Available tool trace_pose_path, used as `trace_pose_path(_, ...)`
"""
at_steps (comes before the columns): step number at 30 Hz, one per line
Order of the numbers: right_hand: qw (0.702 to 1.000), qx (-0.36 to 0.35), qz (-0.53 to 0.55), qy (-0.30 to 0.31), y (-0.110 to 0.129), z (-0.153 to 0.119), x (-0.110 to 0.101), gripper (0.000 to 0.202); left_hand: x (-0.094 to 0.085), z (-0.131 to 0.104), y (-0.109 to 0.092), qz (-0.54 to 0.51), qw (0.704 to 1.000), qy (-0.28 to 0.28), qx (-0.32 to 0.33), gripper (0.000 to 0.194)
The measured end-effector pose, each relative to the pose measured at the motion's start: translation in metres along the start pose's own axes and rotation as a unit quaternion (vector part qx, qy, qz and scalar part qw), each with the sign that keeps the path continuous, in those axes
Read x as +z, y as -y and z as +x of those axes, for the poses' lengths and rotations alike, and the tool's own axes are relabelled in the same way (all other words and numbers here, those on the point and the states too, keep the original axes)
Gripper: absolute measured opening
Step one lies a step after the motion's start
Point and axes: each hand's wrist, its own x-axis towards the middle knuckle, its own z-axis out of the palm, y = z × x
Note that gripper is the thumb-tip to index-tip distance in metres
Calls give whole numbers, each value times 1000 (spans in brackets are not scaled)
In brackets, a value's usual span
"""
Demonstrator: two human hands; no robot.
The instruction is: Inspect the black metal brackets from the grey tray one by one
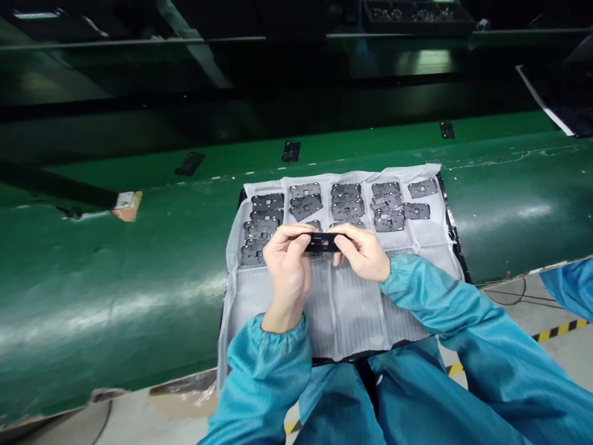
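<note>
A small black plate with a square hole [317,241] is held level between both hands above the tray. My left hand [290,259] pinches its left end, thumb on the near side. At the right end, my right hand [361,250] closes thumb and fingers on the same plate. Beneath them lies a tray lined with a white padded sheet [356,309]. Dark flat plates rest on the sheet in columns, among them a stack at the left [267,216], one in the middle [346,201] and one further right [388,207]. My hands hide part of the middle columns.
The tray lies on a green bench [176,266]. Beyond it are single black plates at the left [189,164], middle [291,151] and right [447,130]. A dark bar with a metal end [125,201] juts in from the left. Another person's blue sleeve [572,287] shows at the right edge.
</note>
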Motion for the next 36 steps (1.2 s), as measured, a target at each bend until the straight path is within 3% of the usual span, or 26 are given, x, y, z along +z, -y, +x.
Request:
trace_pose_path(3, 999, 19, 29, 11, 0, -1, 1, 35, -1, 1, 0, 17, 1000, -1, 16, 5)
trace_pose_path(8, 997, 44, 66, 6, -1, 1, 0, 39, -2, 1, 0, 28, 999, 27, -19, 8)
trace_pose_path(17, 999, 15, 30, 12, -3, 1, -2, 35, -2, 8, 7, 89, 995, -13, -32, 9)
trace_pose_path(19, 1000, 6, 13, 6, 0, 2, -2, 36, 4, 9, 3, 63, 997, -8, -51, 9)
trace_pose_path(23, 1000, -21, -6, -5, 19, 4, -14, 36, 7, 1, -23, 26, 997, 54, -56, 18)
trace_pose_path(26, 999, -29, -6, -35, 37, -3, -38, 33, -13, -20, -42, 106, 991, 79, -20, 37)
trace_pose_path(30, 984, -7, -32, -173, 45, -33, -90, 28, -68, -65, -47, 239, 966, 85, -44, 28)
trace_pose_path(33, 961, 17, -111, -252, 42, -61, -129, 28, -112, -103, -41, 281, 956, 22, -79, 23)
trace_pose_path(36, 934, 25, -188, -301, 36, -79, -161, 30, -144, -134, -36, 285, 951, -61, -103, 25)
